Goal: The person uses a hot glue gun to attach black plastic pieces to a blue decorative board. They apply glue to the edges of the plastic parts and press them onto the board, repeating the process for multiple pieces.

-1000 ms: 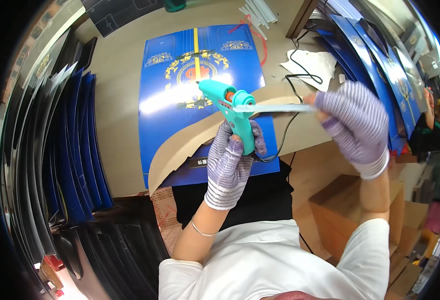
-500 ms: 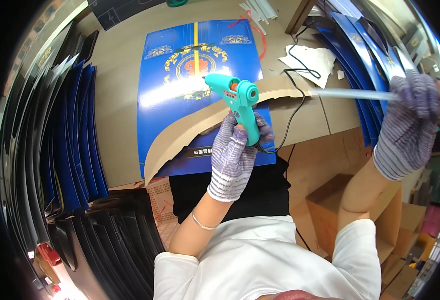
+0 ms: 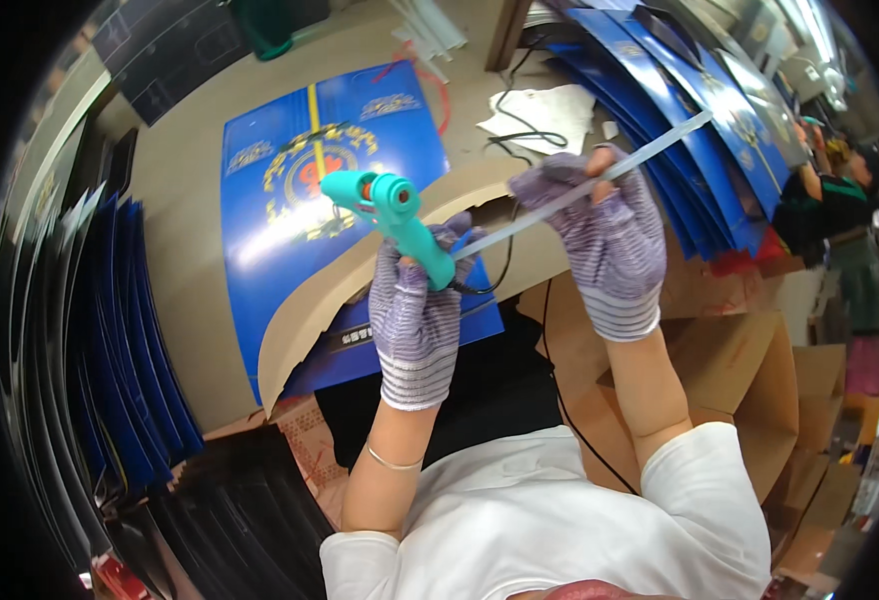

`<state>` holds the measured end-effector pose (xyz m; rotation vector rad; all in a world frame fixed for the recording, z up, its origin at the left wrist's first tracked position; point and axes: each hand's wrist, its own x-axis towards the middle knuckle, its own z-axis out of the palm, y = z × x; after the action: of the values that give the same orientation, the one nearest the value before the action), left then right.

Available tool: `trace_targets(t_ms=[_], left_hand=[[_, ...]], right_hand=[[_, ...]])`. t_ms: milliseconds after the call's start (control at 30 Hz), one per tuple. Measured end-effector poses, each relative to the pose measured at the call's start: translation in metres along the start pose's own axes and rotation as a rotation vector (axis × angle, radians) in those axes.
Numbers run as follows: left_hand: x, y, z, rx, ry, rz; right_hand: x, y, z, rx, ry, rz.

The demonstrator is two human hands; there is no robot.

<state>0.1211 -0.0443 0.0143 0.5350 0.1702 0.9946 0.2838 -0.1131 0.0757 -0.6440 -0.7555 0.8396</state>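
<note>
While the left hand [image 3: 412, 318] has its grip closed around the teal glue gun [image 3: 402, 224] by the handle, just left of the frame's centre, the right hand [image 3: 616, 235] pinches a pale glue stick [image 3: 650, 152] near its middle. The stick's long axis slants from beside the handle toward the upper right; the gun's rear end [image 3: 396, 196] lies up and left of the stick's lower end, whose contact I cannot tell.

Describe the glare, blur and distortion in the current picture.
Head view: white glare washes across the blue printed sheet, and its gold emblem looks smeared; head view: the dark panels at far left bow along the fisheye rim, with black corners beyond; head view: the white sticks near the top edge look soft, the teal glue gun clearer.
</note>
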Motion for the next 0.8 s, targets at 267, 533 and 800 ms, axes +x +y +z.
trace_targets(t_ms=[267,533,800], left_hand=[[-0.003,-0.007,-0.005,0.144,0.008,0.077],[-0.006,-0.007,-0.002,0.194,0.025,0.091],[-0.002,-0.002,0.001,0.197,0.034,0.036]], right_hand=[[-0.006,-0.014,0.000,-0.590,-0.024,-0.039],[0.011,-0.050,-0.003,-0.528,0.021,-0.238],[0.024,-0.124,0.018,-0.837,-0.147,-0.588]])
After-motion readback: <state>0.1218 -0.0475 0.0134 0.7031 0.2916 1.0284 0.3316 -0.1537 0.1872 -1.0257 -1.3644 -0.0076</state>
